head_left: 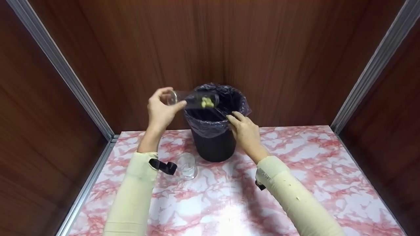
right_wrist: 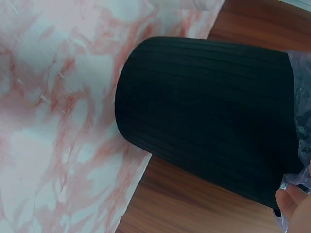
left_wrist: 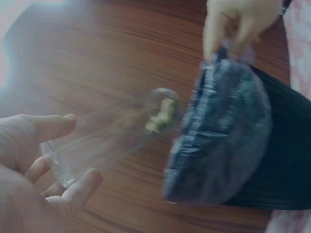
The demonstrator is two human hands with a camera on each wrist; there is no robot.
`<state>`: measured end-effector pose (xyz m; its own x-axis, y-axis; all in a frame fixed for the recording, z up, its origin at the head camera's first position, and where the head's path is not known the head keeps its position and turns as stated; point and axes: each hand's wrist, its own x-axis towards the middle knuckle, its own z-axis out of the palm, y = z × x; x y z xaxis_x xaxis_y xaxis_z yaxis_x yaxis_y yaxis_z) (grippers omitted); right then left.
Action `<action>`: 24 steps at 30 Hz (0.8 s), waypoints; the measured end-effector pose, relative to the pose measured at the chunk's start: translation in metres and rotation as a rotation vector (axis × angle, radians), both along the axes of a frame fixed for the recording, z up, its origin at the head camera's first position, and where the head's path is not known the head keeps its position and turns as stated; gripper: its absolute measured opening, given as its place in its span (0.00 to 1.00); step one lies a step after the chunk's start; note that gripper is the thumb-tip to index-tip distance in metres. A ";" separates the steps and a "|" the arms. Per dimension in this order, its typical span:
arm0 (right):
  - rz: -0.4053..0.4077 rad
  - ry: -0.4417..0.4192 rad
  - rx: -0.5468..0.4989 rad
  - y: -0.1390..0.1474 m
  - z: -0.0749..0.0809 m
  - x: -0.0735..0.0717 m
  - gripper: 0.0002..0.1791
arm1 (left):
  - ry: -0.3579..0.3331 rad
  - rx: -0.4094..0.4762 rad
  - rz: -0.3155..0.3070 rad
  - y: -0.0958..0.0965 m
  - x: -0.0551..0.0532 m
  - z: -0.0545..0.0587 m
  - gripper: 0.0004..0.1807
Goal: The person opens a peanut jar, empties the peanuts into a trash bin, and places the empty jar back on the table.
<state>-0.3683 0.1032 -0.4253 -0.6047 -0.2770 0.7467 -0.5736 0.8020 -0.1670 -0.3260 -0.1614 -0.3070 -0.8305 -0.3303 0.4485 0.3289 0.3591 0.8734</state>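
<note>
My left hand (head_left: 161, 109) grips a clear cylindrical jar (head_left: 188, 99) by its base end, thumb on one side and fingers on the other. Tipped almost level, the jar has its far end over the opening of a black trash bin (head_left: 215, 147). Several yellow-green pieces (left_wrist: 163, 116) lie inside near that far end; what they are is too blurred to tell. A dark plastic bag (head_left: 208, 127) lines the bin and folds over its rim. At the near right side of the rim, my right hand (head_left: 246, 131) pinches the bag (right_wrist: 303, 121) against the bin.
A second clear container (head_left: 187, 166) stands on the pink-and-white marbled table (head_left: 210, 203), left of the bin and close by my left forearm. Brown wood-grain panels (head_left: 147, 49) rise behind the bin and on both sides, joined by metal corner strips (head_left: 370, 65).
</note>
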 end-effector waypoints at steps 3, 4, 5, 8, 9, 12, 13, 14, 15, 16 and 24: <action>0.006 0.001 -0.005 -0.001 0.001 0.000 0.16 | -0.065 -0.011 -0.004 -0.001 -0.001 -0.006 0.30; 0.009 -0.001 -0.006 -0.001 0.001 0.000 0.16 | -0.073 -0.007 -0.008 -0.002 -0.001 -0.008 0.30; 0.011 -0.002 -0.007 -0.001 0.001 0.000 0.16 | -0.077 0.001 -0.014 -0.002 0.000 -0.008 0.30; 0.011 -0.003 -0.011 0.000 0.001 -0.001 0.16 | -0.083 0.010 -0.030 -0.003 0.000 -0.009 0.31; 0.010 -0.004 -0.012 0.000 0.001 -0.001 0.17 | -0.088 0.007 -0.034 -0.003 0.000 -0.009 0.31; 0.011 -0.002 -0.016 0.000 0.000 -0.001 0.17 | -0.092 -0.003 -0.034 -0.003 -0.001 -0.005 0.30; 0.012 -0.002 -0.016 0.000 -0.001 -0.001 0.17 | -0.086 -0.003 -0.032 -0.003 0.000 -0.003 0.30; 0.013 -0.002 -0.017 0.001 -0.001 -0.001 0.17 | -0.075 -0.002 -0.030 -0.002 0.000 -0.001 0.30; 0.013 -0.002 -0.017 0.001 -0.001 -0.001 0.17 | -0.058 0.002 -0.031 -0.002 0.001 0.003 0.30; 0.014 0.000 -0.018 0.001 -0.002 -0.001 0.17 | -0.035 0.003 -0.030 -0.001 0.002 0.007 0.30; 0.019 0.004 -0.024 0.001 -0.002 -0.002 0.17 | 0.088 -0.063 -0.018 0.006 0.005 0.023 0.30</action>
<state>-0.3703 0.1043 -0.4271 -0.5962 -0.2704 0.7559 -0.5896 0.7866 -0.1836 -0.3206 -0.1559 -0.2843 -0.7925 -0.2845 0.5395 0.4105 0.4054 0.8168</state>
